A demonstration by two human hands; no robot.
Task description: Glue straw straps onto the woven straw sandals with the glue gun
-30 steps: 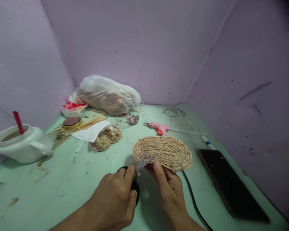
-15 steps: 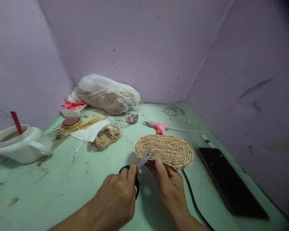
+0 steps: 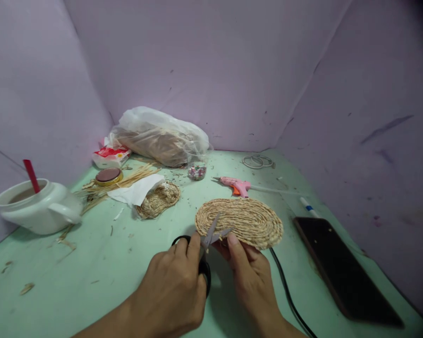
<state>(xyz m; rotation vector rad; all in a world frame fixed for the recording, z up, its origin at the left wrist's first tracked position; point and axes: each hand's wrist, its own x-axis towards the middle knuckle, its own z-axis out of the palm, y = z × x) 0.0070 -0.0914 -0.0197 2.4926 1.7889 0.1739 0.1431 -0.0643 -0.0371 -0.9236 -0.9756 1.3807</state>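
My left hand (image 3: 174, 284) is closed on the black handles of a pair of scissors (image 3: 209, 236), whose blades stand apart at the near edge of an oval of coiled, braided straw (image 3: 239, 219). That oval is pinched along its near edge by my right hand (image 3: 250, 272), thumb on top and fingers underneath, partly hidden. It is tilted up off the table. The blade tips overlap the straw's near-left part close to my right thumb; whether they touch it I cannot tell. A tiny pale scrap shows by the scissors' pivot.
Beyond the oval lies a pink glue gun (image 3: 234, 185). A dark phone (image 3: 345, 270) and a marker (image 3: 309, 206) are at right. Leftward are a smaller woven straw piece (image 3: 158, 202), straw strands (image 3: 134, 176), a round tin (image 3: 109, 176) and a white cup (image 3: 38, 211). A plastic bag (image 3: 158, 136) sits behind.
The scissor blades have spread wider apart, and the lower handle has swung down and right. My right hand still holds the straw oval in nearly the same place. The view has shifted slightly.
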